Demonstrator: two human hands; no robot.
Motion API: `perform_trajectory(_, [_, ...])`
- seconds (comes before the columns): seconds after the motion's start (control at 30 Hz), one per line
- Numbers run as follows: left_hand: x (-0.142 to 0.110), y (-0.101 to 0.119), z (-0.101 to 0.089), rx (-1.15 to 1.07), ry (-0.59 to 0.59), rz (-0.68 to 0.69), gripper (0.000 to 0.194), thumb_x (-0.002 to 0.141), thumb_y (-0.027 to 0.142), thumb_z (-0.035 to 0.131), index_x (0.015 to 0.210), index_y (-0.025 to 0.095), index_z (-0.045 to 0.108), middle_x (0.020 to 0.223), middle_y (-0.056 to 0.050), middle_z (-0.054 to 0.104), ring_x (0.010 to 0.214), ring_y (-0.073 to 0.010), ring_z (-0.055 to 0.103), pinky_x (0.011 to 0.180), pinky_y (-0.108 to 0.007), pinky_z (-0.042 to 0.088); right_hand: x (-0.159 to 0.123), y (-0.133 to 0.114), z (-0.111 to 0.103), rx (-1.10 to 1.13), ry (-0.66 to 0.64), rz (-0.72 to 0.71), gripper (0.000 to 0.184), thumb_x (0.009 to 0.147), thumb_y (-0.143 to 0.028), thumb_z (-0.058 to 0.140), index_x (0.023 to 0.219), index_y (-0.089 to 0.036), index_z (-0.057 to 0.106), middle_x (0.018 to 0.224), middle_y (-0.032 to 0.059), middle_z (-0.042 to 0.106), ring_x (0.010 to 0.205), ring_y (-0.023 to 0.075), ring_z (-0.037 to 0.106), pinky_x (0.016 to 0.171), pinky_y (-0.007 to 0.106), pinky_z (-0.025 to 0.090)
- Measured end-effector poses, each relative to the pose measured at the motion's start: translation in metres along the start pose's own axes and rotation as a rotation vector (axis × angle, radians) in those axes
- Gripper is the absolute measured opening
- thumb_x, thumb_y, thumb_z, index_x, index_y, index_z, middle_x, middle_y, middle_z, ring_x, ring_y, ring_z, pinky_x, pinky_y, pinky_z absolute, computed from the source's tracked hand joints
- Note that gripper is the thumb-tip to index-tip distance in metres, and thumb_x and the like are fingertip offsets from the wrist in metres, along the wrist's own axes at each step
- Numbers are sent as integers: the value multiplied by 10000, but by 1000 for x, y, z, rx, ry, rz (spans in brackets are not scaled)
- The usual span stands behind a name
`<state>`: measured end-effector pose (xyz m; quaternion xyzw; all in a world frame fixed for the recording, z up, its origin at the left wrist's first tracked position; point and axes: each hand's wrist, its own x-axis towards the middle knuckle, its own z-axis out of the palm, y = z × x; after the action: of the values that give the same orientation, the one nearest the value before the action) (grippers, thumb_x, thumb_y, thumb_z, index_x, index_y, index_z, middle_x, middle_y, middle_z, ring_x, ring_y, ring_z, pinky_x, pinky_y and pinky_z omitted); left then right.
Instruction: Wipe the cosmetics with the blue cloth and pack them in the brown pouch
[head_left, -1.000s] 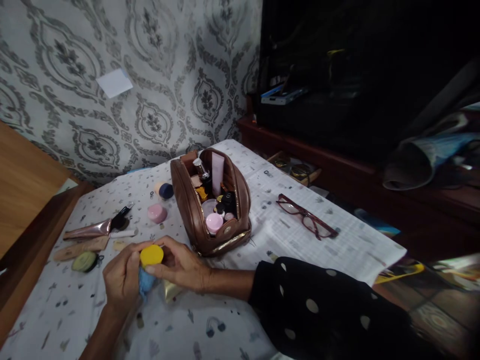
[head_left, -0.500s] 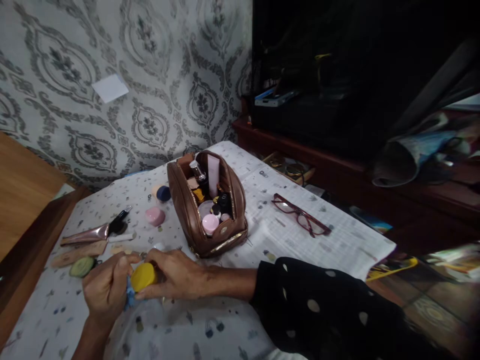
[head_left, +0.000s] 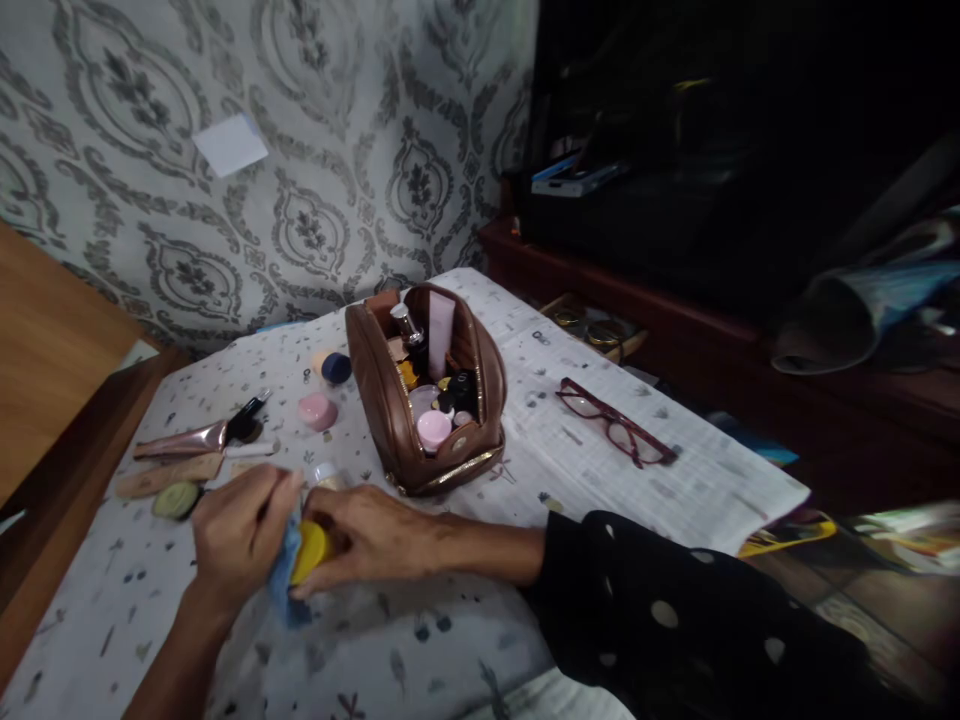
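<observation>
My right hand (head_left: 371,535) grips a round yellow-lidded jar (head_left: 310,553) by its sides, above the near part of the table. Closed around a blue cloth (head_left: 283,580), my left hand (head_left: 240,525) presses the cloth against the jar's left side. Part of the jar is hidden by fingers and cloth. Just beyond the hands stands a small pale jar (head_left: 328,476). A brown cosmetic bag (head_left: 379,405) sits unzipped behind them, with a pink-lidded jar (head_left: 433,430), a pale tube (head_left: 440,333) and several bottles inside.
Left on the patterned tablecloth lie a rose-gold tube (head_left: 184,440), a beige tube (head_left: 169,475), a green round item (head_left: 175,500), a pink round item (head_left: 317,411) and a dark-blue-capped item (head_left: 336,368). Red-framed eyeglasses (head_left: 615,425) rest right of the bag. A dark cabinet (head_left: 517,260) stands behind.
The yellow jar has tilted, and more of the blue cloth shows between it and my left hand. The small pale jar is more visible. The whole view has shifted slightly.
</observation>
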<state>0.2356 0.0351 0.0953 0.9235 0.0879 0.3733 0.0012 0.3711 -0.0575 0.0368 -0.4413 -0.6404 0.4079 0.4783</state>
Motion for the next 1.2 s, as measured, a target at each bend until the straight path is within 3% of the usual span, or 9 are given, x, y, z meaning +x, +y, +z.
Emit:
perform_trajectory(0.1, [-5, -14, 4, -201, -56, -269, 354, 991, 330, 494, 698, 172, 614, 530, 41, 481, 478, -91, 457, 494, -222, 354, -6, 2, 4, 567, -30, 141, 635, 567, -647, 845, 886, -198, 529, 819, -34, 613, 705, 121, 602, 592, 232, 496])
perform_trajectory(0.17, [-11, -20, 7, -441, -159, -359, 417, 992, 481, 456, 862, 161, 689, 624, 16, 535, 559, -115, 514, 525, -226, 398, -7, 5, 7, 806, -24, 235, 667, 554, -678, 835, 912, -187, 560, 831, -20, 631, 679, 120, 617, 551, 233, 517])
perform_trajectory(0.27, [-17, -22, 10, -671, -358, -325, 581, 913, 665, 481, 1097, 162, 707, 805, -24, 567, 726, -157, 562, 631, -256, 464, -6, 11, 11, 958, 86, 319, 664, 580, -698, 819, 901, -150, 627, 749, -19, 618, 602, 89, 575, 479, 189, 469])
perform_trajectory(0.37, [-19, -21, 13, -694, -495, -253, 595, 882, 676, 533, 1163, 180, 702, 908, -49, 556, 858, -189, 565, 749, -288, 490, -5, 14, 14, 1038, 174, 362, 661, 559, -705, 827, 818, -127, 636, 660, -27, 580, 541, 65, 511, 407, 151, 365])
perform_trajectory(0.5, [-24, -26, 14, -706, -508, -179, 476, 894, 554, 611, 1203, 196, 663, 997, -64, 570, 952, -204, 570, 830, -312, 496, -4, 11, 17, 1084, 258, 360, 596, 601, -660, 836, 786, -130, 634, 615, -38, 556, 514, 59, 490, 385, 139, 295])
perform_trajectory(0.63, [-29, -31, 12, -605, -408, -154, 422, 865, 421, 701, 1224, 209, 631, 992, -47, 598, 921, -188, 590, 813, -306, 497, -1, 9, 15, 1122, 344, 404, 465, 735, -576, 786, 835, -144, 645, 702, -5, 626, 569, 89, 559, 410, 155, 363])
perform_trajectory(0.77, [-31, -35, 10, -557, -296, -155, 375, 872, 367, 697, 1197, 194, 628, 936, -35, 602, 833, -159, 579, 760, -286, 495, -2, 9, 10, 1077, 281, 380, 402, 802, -526, 745, 902, -148, 651, 790, 32, 678, 639, 116, 615, 510, 195, 476])
perform_trajectory(0.9, [-32, -36, 10, -536, -290, -169, 344, 894, 346, 659, 1187, 172, 615, 925, -38, 613, 811, -150, 588, 747, -273, 496, -5, 12, 7, 982, 241, 333, 476, 726, -570, 800, 905, -163, 628, 784, 14, 664, 627, 104, 613, 502, 184, 430])
perform_trajectory(1.2, [-35, -25, 14, -588, -364, -459, 340, 961, 467, 478, 999, 153, 604, 822, -20, 640, 737, -151, 598, 680, -255, 461, -7, 9, 7, 538, 359, 151, 465, 746, -527, 802, 958, -218, 526, 822, -32, 588, 712, 105, 536, 660, 235, 449])
